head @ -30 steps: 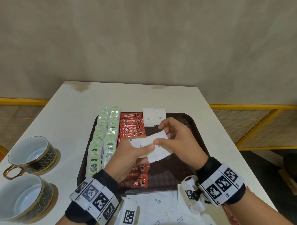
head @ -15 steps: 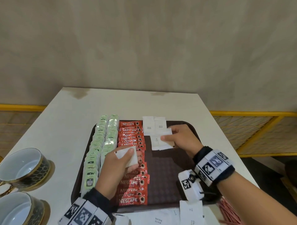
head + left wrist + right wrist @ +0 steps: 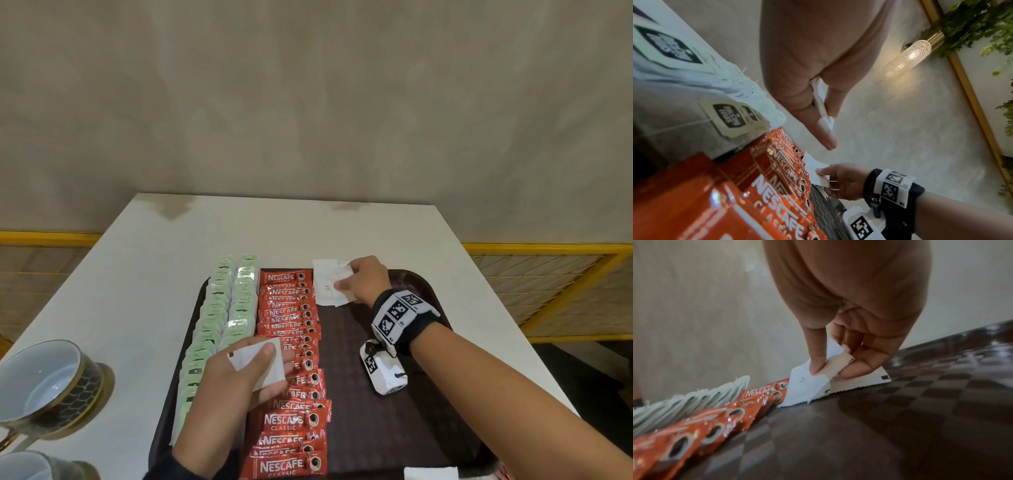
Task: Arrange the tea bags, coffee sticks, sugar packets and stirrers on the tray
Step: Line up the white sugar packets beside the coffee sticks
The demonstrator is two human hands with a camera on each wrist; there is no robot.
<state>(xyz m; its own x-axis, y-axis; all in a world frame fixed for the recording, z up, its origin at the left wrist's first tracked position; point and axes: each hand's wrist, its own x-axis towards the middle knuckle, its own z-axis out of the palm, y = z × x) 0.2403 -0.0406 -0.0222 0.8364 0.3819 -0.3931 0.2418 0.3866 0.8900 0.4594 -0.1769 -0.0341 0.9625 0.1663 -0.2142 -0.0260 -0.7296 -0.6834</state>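
Pinching a white sugar packet (image 3: 343,274), the right hand (image 3: 363,280) reaches to the tray's (image 3: 394,411) twelve-o'clock end, farther than before. Left hand (image 3: 236,380) grips spare sugar packets (image 3: 260,359) over the Nescafé sticks (image 3: 291,342). Right wrist view: packet (image 3: 838,365) tilted, long axis toward two o'clock.

Beige plaster wall (image 3: 308,102); white table (image 3: 137,291); yellow-framed railing (image 3: 548,284); lit glass wall lamp (image 3: 908,56); greenery (image 3: 982,24).

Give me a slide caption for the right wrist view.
Right hand pinches a sugar packet onto the packets at the tray's far end.
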